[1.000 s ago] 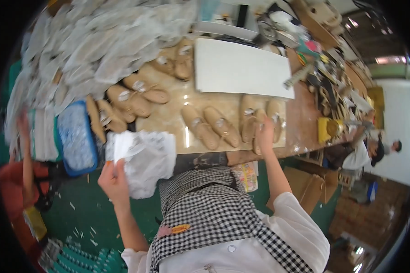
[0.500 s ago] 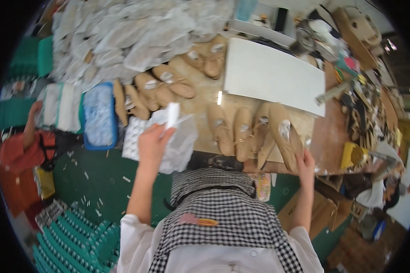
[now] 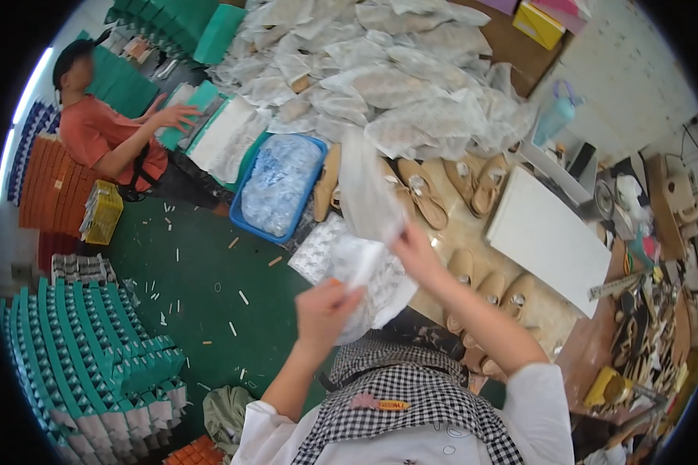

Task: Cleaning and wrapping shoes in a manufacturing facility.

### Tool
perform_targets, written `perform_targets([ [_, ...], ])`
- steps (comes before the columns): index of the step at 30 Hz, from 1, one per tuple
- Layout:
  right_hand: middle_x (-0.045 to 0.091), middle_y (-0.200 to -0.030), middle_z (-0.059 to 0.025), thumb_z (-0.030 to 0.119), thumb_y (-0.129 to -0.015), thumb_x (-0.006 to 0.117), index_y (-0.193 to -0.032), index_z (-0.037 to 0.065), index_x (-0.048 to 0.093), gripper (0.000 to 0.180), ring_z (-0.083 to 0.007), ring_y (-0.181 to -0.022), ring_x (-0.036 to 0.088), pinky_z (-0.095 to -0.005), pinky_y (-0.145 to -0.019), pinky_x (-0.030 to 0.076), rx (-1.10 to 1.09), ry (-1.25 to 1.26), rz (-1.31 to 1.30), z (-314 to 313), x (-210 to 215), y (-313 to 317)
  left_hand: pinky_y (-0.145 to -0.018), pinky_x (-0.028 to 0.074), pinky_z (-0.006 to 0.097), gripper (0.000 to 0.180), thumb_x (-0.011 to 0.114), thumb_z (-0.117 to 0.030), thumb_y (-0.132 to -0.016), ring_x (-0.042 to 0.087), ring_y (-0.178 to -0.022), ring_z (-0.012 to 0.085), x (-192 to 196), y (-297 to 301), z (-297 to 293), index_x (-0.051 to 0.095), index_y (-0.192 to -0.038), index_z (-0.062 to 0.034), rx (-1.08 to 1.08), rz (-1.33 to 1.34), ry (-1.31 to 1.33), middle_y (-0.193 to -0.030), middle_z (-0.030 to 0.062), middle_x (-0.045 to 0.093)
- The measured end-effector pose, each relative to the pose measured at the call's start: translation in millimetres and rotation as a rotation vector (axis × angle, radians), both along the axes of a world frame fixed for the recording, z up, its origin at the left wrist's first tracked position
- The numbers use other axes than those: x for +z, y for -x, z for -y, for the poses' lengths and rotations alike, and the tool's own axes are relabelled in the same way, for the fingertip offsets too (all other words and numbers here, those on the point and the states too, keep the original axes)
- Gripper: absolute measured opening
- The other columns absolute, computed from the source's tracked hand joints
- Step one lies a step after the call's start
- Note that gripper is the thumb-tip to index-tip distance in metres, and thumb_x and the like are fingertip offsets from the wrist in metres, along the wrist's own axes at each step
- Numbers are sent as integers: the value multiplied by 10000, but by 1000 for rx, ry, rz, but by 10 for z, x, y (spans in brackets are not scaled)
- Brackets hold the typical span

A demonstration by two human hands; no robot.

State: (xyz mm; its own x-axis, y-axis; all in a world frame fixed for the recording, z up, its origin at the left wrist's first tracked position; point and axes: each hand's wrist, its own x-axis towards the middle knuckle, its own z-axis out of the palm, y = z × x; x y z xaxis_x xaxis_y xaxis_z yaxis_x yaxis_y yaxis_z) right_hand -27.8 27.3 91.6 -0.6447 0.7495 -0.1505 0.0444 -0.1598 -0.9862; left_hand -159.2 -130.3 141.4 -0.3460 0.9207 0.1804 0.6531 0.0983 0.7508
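My right hand (image 3: 417, 252) is closed on the lower end of a translucent white bag (image 3: 368, 190). Blurred by motion, the bag stretches up from my fingers across the sandals. My left hand (image 3: 326, 314) is closed beside a crumpled white piece (image 3: 357, 260); what its fingers grip is hard to make out. More thin white wrapping (image 3: 392, 291) lies at the table's near edge, between my hands. Tan sandals (image 3: 423, 194) stand in a row beyond the bag. Other tan sandals (image 3: 488, 291) are partly covered by my right forearm.
A blue basket (image 3: 240, 182) of clear plastic wads stands left of the sandals. Wrapped items (image 3: 411, 85) are heaped at the back. A white board (image 3: 551, 240) lies at right. Stacked green boxes (image 3: 85, 349) occupy the left floor. A person in an orange shirt (image 3: 108, 136) works at far left.
The view has swung left. My right hand has left the tan sandal and now holds up a translucent bag. My left hand has come down close to the wrapping at the table edge.
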Motion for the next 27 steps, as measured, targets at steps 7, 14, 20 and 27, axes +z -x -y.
perform_targets([
  [7, 659, -888, -51, 148, -878, 608, -934, -7, 618, 166, -98, -779, 589, -244, -683, 474, 310, -124, -149, 307, 549, 789, -500, 298, 227, 195, 633, -38, -822, 396, -572, 41, 171, 599, 13, 563, -683, 79, 396, 428, -195, -598, -15, 452],
  [14, 659, -908, -30, 136, -877, 611, -980, -5, 616, 175, -87, -848, 587, -239, -760, 468, -198, -83, 312, 385, -419, -1108, -496, 237, 256, 302, 651, -73, -823, 313, -570, 58, -291, 319, -367, 450, -619, 24, 91, 406, -56, -594, -51, 350],
  [20, 447, -1260, -282, 235, -800, 670, -1280, -32, 404, 610, -426, -1131, 457, -434, -955, 394, -917, 60, 1395, 1910, -1994, -3621, -488, 222, 290, 335, 657, -37, -809, 259, -556, 120, -307, 65, -489, 378, -644, 45, -166, 89, -19, -589, 48, 268],
  [27, 423, -1258, -303, 175, -742, 727, -1379, -32, 244, 825, -407, -1175, 434, -415, -1001, 362, -1267, 47, 1102, 2353, -2083, -3249, -491, 249, 295, 316, 636, -60, -830, 264, -546, 141, -479, -200, -579, 395, -658, 52, -311, 68, 45, -585, 75, 284],
])
